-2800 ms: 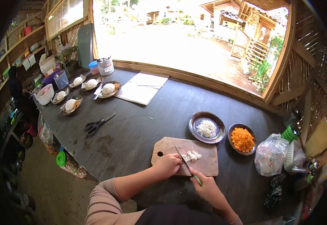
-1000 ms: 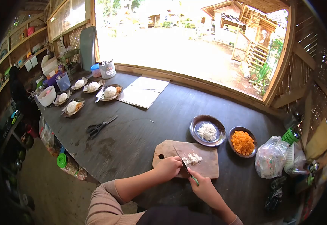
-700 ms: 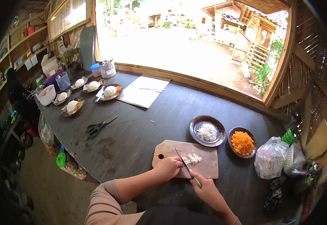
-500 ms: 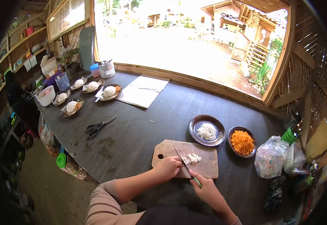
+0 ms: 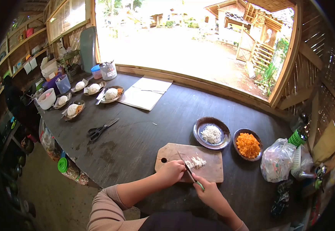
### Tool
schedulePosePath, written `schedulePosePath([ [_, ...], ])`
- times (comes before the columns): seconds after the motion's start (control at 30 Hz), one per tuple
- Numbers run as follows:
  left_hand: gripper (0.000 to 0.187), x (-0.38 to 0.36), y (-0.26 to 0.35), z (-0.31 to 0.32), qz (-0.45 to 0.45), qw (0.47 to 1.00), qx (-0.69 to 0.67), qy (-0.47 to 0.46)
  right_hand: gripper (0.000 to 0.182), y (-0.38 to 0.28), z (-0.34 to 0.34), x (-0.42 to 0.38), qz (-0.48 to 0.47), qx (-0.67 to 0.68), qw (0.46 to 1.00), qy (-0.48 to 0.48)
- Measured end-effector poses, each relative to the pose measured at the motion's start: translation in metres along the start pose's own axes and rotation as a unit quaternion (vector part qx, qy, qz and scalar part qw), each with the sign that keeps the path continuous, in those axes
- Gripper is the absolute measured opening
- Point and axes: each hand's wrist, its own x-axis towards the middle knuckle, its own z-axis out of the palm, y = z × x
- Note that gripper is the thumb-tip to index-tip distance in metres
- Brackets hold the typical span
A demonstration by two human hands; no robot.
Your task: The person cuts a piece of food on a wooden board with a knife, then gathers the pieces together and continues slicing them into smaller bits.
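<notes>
A wooden cutting board (image 5: 210,175) lies near the table's front edge, with chopped white pieces (image 5: 196,162) on it. My right hand (image 5: 209,191) is closed around the green handle of a knife (image 5: 190,176), whose blade points away and to the left over the board. At the board's left part, my left hand (image 5: 171,172) is closed with curled fingers against the blade's left side. Whatever those fingers pinch is hidden. Beyond the board stands a dark plate (image 5: 197,134) of shredded white food (image 5: 211,134). Beside it, a bowl (image 5: 236,149) holds orange shredded food (image 5: 248,145).
Black scissors (image 5: 102,130) lie on the left of the dark table (image 5: 136,144). Several plates of rice (image 5: 111,93) and a stack of paper (image 5: 144,94) stand farther back. A plastic bag (image 5: 278,160) sits at the right. A person in dark clothing (image 5: 15,100) is far left.
The knife and my right hand have shifted very slightly to the left. My left hand stays in nearly the same place on the board.
</notes>
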Motion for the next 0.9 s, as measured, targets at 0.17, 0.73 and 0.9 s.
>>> schedulePosePath([
  [0.17, 0.015, 0.0, 0.0, -0.001, -0.003, 1.0, 0.005, -0.004, 0.038, 0.01, 0.01, 0.007, -0.073, -0.021, 0.997, 0.032],
  [0.73, 0.016, -0.001, -0.001, -0.003, -0.005, 1.0, -0.01, -0.01, 0.038, -0.002, -0.005, -0.006, -0.012, -0.004, 1.0, 0.011],
  [0.9, 0.016, -0.001, -0.003, -0.002, -0.006, 1.0, -0.012, -0.011, 0.039, -0.004, -0.005, -0.006, -0.012, 0.007, 1.0, 0.016],
])
